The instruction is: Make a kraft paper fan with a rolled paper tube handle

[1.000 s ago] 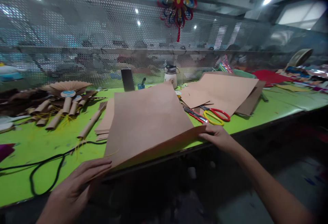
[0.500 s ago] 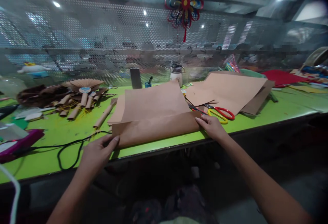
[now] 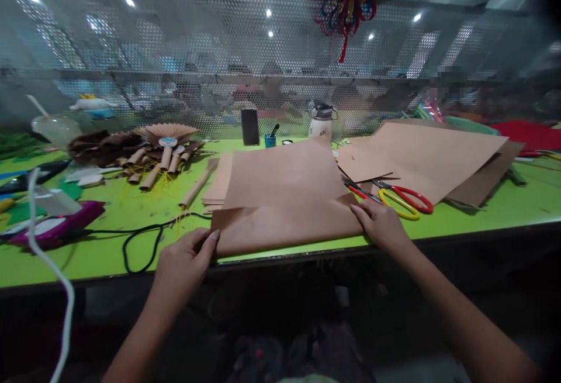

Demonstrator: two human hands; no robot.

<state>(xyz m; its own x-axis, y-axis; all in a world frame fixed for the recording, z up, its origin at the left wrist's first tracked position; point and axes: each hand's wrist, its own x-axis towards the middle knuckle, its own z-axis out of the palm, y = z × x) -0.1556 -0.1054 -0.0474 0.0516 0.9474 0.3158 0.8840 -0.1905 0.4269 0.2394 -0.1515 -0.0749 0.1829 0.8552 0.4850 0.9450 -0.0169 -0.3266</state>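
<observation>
Brown paper lies along the near edge of the desk, front part folded back. Left hand and right hand each pinch one end in their grip. Folding seems underway; next likely calls for an even, firm press.

From my remote seat I see bare passage along the table's front edge, right of the right hand. Just beyond that hand, scissors and large brown sheets block the way back. The folded sheet bars the front edge's middle; leftward, a looped black cord and white cable obstruct.
</observation>
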